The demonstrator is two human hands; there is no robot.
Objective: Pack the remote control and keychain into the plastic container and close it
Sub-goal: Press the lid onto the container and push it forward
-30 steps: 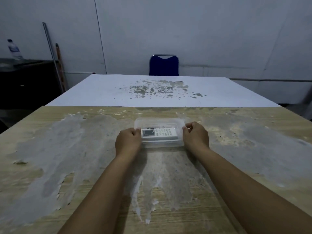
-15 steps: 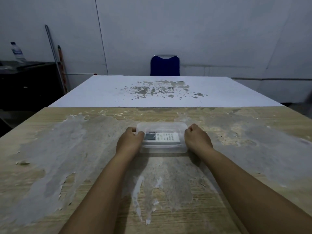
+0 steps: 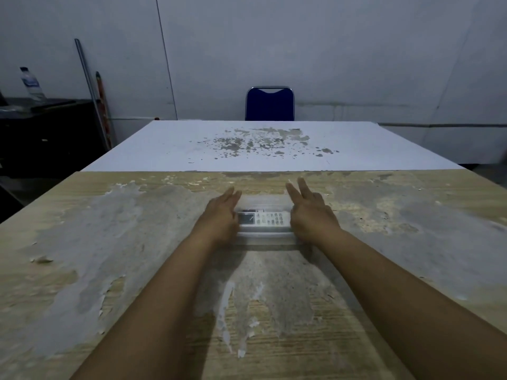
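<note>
Your 2 hands, left (image 3: 221, 215) and right (image 3: 311, 215), flank the clear box (image 3: 264, 231) near the table's (image 3: 82, 242) far edge, fingers spread, holding nothing; a white remote (image 3: 263, 218) shows inside.

Both hands are opening out of the fists they made a second ago: the left hand (image 3: 220, 215) and right hand (image 3: 311, 212) are now stretching their fingers forward along the ends of the plastic container (image 3: 263, 233), no longer curled over its rim.
</note>
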